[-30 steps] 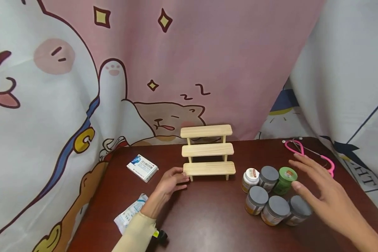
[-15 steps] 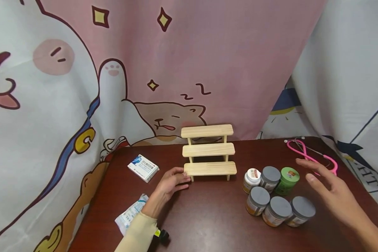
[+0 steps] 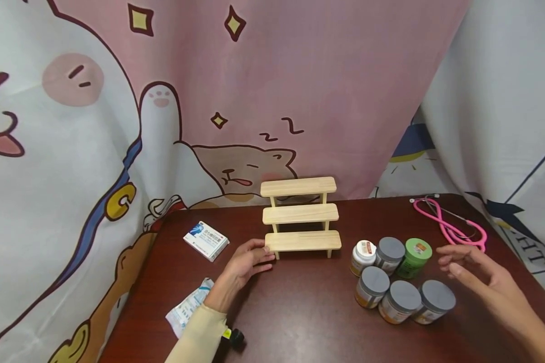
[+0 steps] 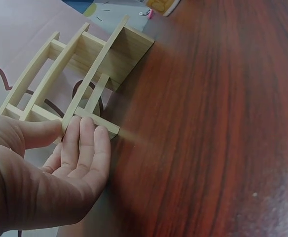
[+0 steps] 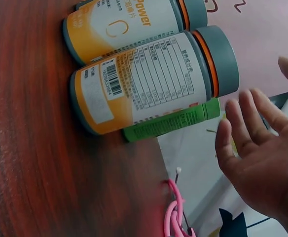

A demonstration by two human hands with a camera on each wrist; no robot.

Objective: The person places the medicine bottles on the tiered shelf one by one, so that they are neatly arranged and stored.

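A three-tier wooden display stand [image 3: 302, 241] stands against the backdrop. My left hand [image 3: 245, 262] is at the left end of its lowest step; the left wrist view shows thumb and fingers pinching that end of the stand [image 4: 92, 74]. My right hand [image 3: 488, 277] hovers, holding nothing, just right of a cluster of jars, its fingers loosely bent. Nearest to it are a green-lidded jar [image 3: 415, 257] and a grey-lidded jar [image 3: 436, 301]. In the right wrist view a grey-lidded supplement jar [image 5: 144, 81] with an orange and white label lies close to the fingertips.
More grey-lidded jars [image 3: 401, 301] and a small white bottle [image 3: 363, 257] complete the cluster. A pink stethoscope [image 3: 449, 229] lies behind it. On the left are a medicine box [image 3: 206, 240], a plastic packet [image 3: 188, 307] and a black-ended item [image 3: 237, 339] partly under the sleeve.
My right hand has moved right and slightly down, away from above the jars, and its fingers have bent a little more. My left hand stays at the stand.
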